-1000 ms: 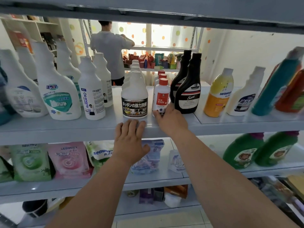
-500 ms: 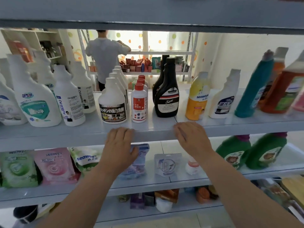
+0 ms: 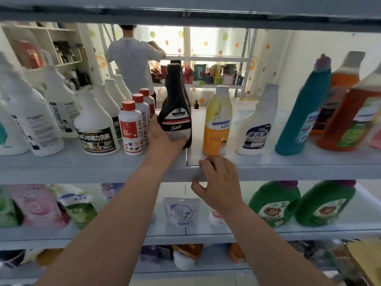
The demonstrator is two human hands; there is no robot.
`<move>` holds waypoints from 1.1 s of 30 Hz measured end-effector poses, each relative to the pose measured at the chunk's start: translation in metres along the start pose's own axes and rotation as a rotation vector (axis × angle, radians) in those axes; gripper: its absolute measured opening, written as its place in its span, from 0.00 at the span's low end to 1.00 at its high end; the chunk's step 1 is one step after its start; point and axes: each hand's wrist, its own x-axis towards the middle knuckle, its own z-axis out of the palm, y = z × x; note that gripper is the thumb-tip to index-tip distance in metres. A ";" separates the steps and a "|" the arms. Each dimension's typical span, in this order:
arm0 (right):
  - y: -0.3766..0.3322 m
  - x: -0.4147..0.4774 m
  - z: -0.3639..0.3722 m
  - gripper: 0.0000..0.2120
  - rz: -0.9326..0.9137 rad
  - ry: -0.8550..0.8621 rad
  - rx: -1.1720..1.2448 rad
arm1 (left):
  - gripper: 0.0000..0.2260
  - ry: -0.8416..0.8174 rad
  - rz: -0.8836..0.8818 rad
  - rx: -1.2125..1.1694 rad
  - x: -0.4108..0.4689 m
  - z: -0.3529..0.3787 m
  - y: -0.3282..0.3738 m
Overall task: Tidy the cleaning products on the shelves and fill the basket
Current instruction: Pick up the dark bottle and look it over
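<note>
Black Sam kitchen-cleaner bottle [image 3: 175,108] is held upright on the upper shelf [image 3: 288,166] by the left grip [image 3: 165,139], whose fingers are curled round its lower body from the left side. A second black bottle [image 3: 176,62] is seen directly behind it, mostly hidden. Just left of the left grip, three red-capped white bottles [image 3: 132,131] are lined up front to back. Further left of that grip, a white bottle with a black Japanese label [image 3: 97,129] is stood.

The right grip [image 3: 218,182] is set at the front edge of the upper shelf, its fingers loosely bent over the lip and the thumb below it, with nothing held. Just beyond the right grip a yellow Seaways bottle [image 3: 216,124] is stood, and to the right of that a white bottle with a blue label [image 3: 257,129]. Below and to the right of the right grip, two green jugs [image 3: 274,203] are kept side by side on the lower shelf [image 3: 340,228].
</note>
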 end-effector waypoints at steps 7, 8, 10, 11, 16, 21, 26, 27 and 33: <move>0.007 -0.002 0.000 0.20 -0.053 -0.024 -0.027 | 0.25 0.028 0.004 0.055 0.000 0.008 -0.007; 0.008 -0.002 0.000 0.20 -0.055 -0.031 -0.024 | 0.26 0.027 0.006 0.047 -0.002 0.008 -0.006; 0.007 -0.003 -0.001 0.20 -0.053 -0.047 -0.011 | 0.27 0.016 0.013 0.015 -0.006 0.007 -0.004; 0.007 -0.003 -0.002 0.20 -0.047 -0.061 0.002 | 0.27 0.005 0.001 -0.016 -0.009 0.004 -0.002; 0.001 0.004 -0.015 0.15 0.075 -0.157 0.201 | 0.20 -0.062 -0.095 -0.358 -0.045 -0.018 0.000; -0.032 0.005 -0.057 0.16 0.445 -0.247 0.880 | 0.09 -0.129 -0.180 -0.601 -0.112 -0.047 0.006; -0.086 -0.011 -0.083 0.09 0.789 -0.320 1.380 | 0.19 -0.204 -0.286 -0.535 -0.156 -0.067 -0.022; -0.093 -0.016 -0.082 0.10 0.841 -0.313 1.389 | 0.20 -0.231 -0.313 -0.551 -0.162 -0.070 -0.027; -0.124 -0.043 -0.080 0.07 1.006 -0.372 1.373 | 0.12 -0.329 -0.410 -0.577 -0.181 -0.100 -0.050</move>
